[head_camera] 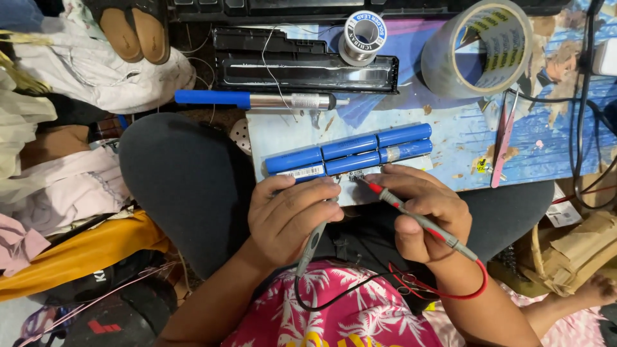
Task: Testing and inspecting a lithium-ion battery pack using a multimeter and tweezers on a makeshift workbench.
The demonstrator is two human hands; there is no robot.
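Note:
A pack of blue cylindrical battery cells [350, 153] lies across a blue board [450, 128] over my knee. My left hand [289, 215] grips a grey-handled black test probe [313, 243], its tip at the pack's near edge. My right hand [427, 212] pinches a red test probe [411, 212], whose tip touches the small circuit strip at the pack's middle. Black and red leads loop down over my pink flowered shirt.
A blue-handled soldering iron [257, 99] lies beyond the pack, next to a black plastic casing [302, 61] and a solder spool [363, 35]. A roll of clear tape [479, 48] stands at the upper right. Clothes and sandals [132, 29] pile up on the left.

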